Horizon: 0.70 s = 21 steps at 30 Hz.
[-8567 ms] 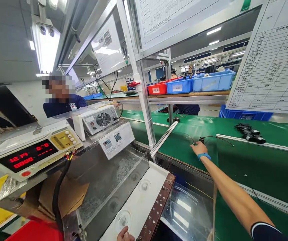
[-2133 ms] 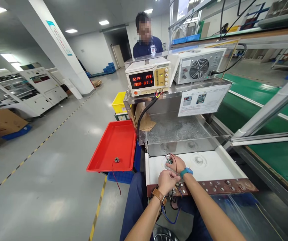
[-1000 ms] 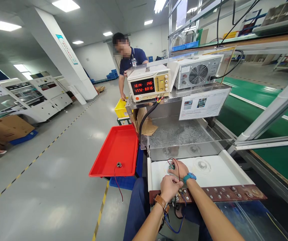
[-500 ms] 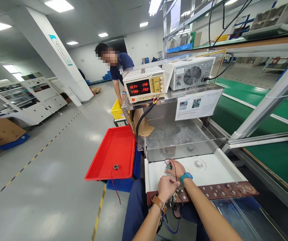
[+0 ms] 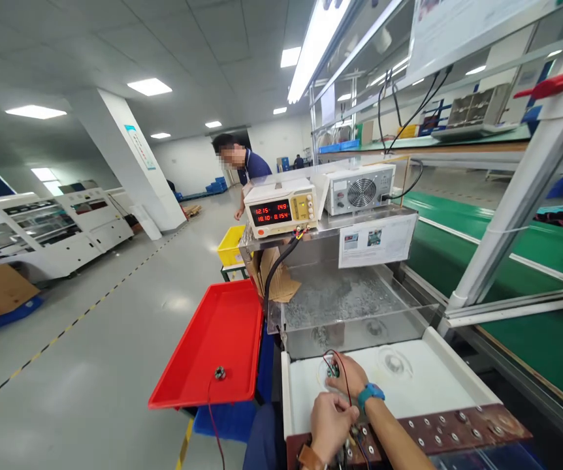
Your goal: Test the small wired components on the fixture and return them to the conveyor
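My right hand (image 5: 349, 376), with a blue wristband, presses a small green part with red and black wires (image 5: 331, 369) onto a round seat of the white fixture plate (image 5: 423, 385). My left hand (image 5: 329, 424) is closed at the near edge, on the wire ends by the brown terminal strip (image 5: 452, 429). What its fingers pinch is too small to make out.
A red tray (image 5: 217, 349) with one wired part (image 5: 219, 373) hangs at the left. Behind the fixture stand a clear cover (image 5: 345, 307), a meter with red digits (image 5: 280, 210) and a fan unit (image 5: 360, 189). A green conveyor (image 5: 531, 287) runs on the right. A person (image 5: 242, 170) stands beyond.
The view has tilted upward, so my hands now sit lower in the picture. They stay on the fixture. The meter's lower reading has changed. The person behind has shifted slightly.
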{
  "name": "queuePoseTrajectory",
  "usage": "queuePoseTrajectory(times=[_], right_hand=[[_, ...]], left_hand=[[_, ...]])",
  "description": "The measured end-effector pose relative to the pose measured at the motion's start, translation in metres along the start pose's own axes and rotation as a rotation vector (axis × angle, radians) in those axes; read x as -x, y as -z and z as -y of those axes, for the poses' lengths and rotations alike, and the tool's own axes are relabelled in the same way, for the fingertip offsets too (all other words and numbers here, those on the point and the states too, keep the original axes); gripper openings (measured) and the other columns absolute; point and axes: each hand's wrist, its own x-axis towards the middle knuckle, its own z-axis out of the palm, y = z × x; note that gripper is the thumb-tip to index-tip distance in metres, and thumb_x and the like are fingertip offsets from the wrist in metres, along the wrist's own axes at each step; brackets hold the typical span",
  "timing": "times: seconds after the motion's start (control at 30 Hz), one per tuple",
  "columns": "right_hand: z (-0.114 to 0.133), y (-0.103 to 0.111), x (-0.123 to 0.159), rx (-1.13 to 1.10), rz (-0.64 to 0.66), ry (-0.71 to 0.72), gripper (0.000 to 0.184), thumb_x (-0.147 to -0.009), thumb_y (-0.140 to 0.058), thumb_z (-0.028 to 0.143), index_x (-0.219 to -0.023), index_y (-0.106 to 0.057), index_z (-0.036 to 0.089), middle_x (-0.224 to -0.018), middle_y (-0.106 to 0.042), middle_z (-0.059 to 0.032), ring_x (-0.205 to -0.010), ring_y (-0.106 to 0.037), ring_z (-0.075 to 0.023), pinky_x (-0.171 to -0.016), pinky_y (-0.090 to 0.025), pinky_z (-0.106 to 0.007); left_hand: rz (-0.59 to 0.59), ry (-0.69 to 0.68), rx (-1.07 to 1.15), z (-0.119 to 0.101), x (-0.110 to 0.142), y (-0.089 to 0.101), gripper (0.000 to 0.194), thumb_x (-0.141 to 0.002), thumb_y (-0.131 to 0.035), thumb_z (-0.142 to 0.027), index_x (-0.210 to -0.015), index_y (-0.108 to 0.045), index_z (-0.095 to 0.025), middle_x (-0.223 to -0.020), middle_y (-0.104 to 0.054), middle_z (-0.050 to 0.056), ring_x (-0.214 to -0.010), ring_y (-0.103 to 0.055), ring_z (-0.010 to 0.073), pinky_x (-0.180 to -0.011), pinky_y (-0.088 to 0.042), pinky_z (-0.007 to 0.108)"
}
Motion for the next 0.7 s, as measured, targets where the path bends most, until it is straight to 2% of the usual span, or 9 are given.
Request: queuePoseTrajectory(times=[0.3, 0.37, 0.47, 0.53, 0.6, 0.7], right_hand=[[0.000, -0.002, -0.003, -0.027, -0.037, 0.027, 0.028, -0.063, -0.070, 0.023, -0.087, -0.056, 0.023, -0.094, -0.064, -0.0034, -0.092, -0.058, -0.0256, -0.079, -0.040, -0.032], [0.002, -0.001, -0.005, -0.039, -0.060, 0.014, 0.028, -0.062, -0.072, 0.022, -0.085, -0.056, 0.023, -0.092, -0.064, -0.0034, -0.089, -0.058, -0.0256, -0.076, -0.040, -0.032], [0.011, 0.002, 0.000, -0.066, -0.114, -0.013, 0.029, -0.060, -0.074, 0.020, -0.083, -0.056, 0.021, -0.089, -0.062, -0.0016, -0.081, -0.056, -0.0205, -0.071, -0.038, -0.028], [0.017, 0.008, 0.003, -0.128, -0.204, -0.030, 0.029, -0.059, -0.076, 0.021, -0.080, -0.056, 0.020, -0.086, -0.060, 0.0004, -0.078, -0.053, -0.0168, -0.069, -0.037, -0.026], [0.014, 0.022, 0.004, -0.258, -0.361, -0.069, 0.034, -0.058, -0.081, 0.026, -0.079, -0.055, 0.020, -0.082, -0.058, 0.0027, -0.075, -0.051, -0.0145, -0.067, -0.036, -0.024], [-0.013, 0.064, 0.015, -0.517, -0.631, -0.179, 0.038, -0.058, -0.083, 0.035, -0.079, -0.054, 0.021, -0.073, -0.056, 0.0051, -0.067, -0.050, -0.0130, -0.062, -0.036, -0.023]], left_hand=[[-0.059, -0.018, 0.040, 0.020, -0.013, -0.013, 0.012, -0.065, -0.067, -0.031, -0.061, -0.067, -0.021, -0.067, -0.074, 0.002, -0.068, -0.067, 0.0217, -0.061, -0.040, 0.030], [-0.044, -0.081, 0.076, 0.018, -0.014, -0.012, 0.017, -0.065, -0.066, -0.037, -0.059, -0.065, -0.020, -0.064, -0.072, 0.003, -0.066, -0.065, 0.0223, -0.061, -0.040, 0.031], [-0.032, -0.215, 0.210, 0.017, -0.013, -0.006, 0.036, -0.064, -0.064, -0.055, -0.055, -0.061, -0.020, -0.058, -0.067, 0.004, -0.063, -0.062, 0.0232, -0.063, -0.044, 0.033], [-0.031, -0.267, 0.304, 0.017, -0.014, 0.001, 0.047, -0.062, -0.063, -0.066, -0.057, -0.063, -0.020, -0.061, -0.068, 0.005, -0.067, -0.062, 0.0242, -0.068, -0.048, 0.035], [-0.026, -0.211, 0.377, 0.014, -0.021, 0.007, 0.054, -0.052, -0.070, -0.070, -0.065, -0.067, -0.018, -0.069, -0.072, 0.007, -0.075, -0.065, 0.0268, -0.073, -0.051, 0.036], [-0.042, -0.113, 0.531, -0.001, -0.028, 0.012, 0.066, -0.046, -0.078, -0.066, -0.088, -0.069, -0.017, -0.078, -0.076, 0.008, -0.076, -0.069, 0.0273, -0.066, -0.054, 0.034]])
